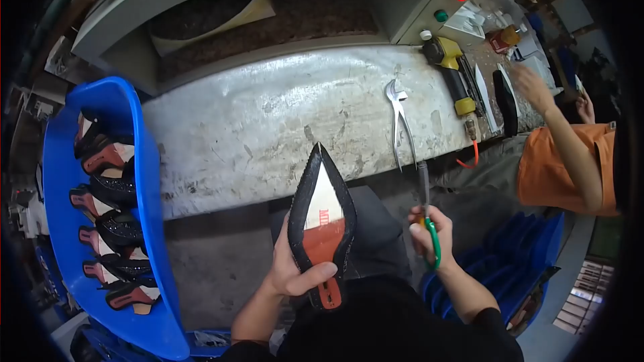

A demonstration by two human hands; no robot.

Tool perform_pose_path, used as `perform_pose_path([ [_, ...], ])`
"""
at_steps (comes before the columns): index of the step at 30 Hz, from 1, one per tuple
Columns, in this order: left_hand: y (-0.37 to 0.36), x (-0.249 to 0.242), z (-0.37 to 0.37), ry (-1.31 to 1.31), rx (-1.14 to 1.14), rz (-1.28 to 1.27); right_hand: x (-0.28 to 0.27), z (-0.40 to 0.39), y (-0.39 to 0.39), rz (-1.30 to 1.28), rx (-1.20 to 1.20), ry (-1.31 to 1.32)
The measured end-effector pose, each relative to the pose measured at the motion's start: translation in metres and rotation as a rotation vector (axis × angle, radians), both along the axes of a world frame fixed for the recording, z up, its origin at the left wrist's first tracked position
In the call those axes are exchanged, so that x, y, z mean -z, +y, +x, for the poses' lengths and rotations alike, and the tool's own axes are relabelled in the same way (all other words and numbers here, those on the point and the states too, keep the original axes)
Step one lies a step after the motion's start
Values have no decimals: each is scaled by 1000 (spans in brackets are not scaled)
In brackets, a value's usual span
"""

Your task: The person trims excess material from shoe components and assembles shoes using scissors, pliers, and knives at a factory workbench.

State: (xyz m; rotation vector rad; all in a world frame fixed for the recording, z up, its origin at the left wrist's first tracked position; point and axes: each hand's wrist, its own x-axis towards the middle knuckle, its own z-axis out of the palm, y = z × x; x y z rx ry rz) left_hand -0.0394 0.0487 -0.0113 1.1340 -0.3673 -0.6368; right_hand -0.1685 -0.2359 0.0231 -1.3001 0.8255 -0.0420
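Observation:
My left hand (300,272) grips an upturned shoe upper on a last (346,214), its pointed toe facing away from me. Its underside has black folded edges, a white insole front with red lettering and a reddish-brown rear part; my thumb presses near the heel end. To the right, my right hand (433,238) is closed around slim, long-nosed pliers (431,228) with green handle grips, jaws pointing up toward the bench edge. Silver lasting pincers (398,117) lie on the bench, just beyond the pliers' tip.
The worn bench top (235,124) spans the front, beneath a grey machine housing (396,10). A blue bin (151,181) of several similar shoes (121,228) stands left. A yellow-black power tool (451,74) lies right, near a co-worker's hand (533,87). Blue racks (530,248) stand lower right.

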Motion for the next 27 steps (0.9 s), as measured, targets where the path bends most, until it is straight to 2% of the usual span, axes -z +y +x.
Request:
perform_pose_path([
  [1,2,8,3,-64,10,-23,15,-18,-13,-5,9,-28],
  [3,7,24,9,-188,38,-70,79,-72,-38,-291,111,54],
  [4,8,26,8,-188,60,-74,101,-101,-43,-292,133,57],
  [6,11,21,-7,-190,96,-74,134,-153,-73,-270,305,238],
  [10,15,11,-15,-261,71,-34,234,-240,-82,-208,560,474],
  [11,21,8,-21,-248,71,8,239,-242,-90,-191,559,475],
  [15,15,-5,-32,-146,58,102,251,-241,-108,-195,40,476],
  [18,23,4,-37,-53,23,55,252,-236,-111,-201,-374,484],
  [19,23,7,-40,-43,50,59,199,-200,-109,-511,-295,433],
  [20,22,9,-41,-30,42,50,150,-167,-109,-678,-234,189],
  [22,15,14,-39,-17,8,27,51,-95,-106,-831,-177,-4],
  [23,11,16,-37,-16,-15,13,20,-62,-107,-1021,-229,-37],
  [26,1,12,-34,-45,3,18,18,34,-132,-1330,-164,-170],
  [27,-2,10,-32,-59,6,22,29,67,-141,-1336,-177,-146],
])
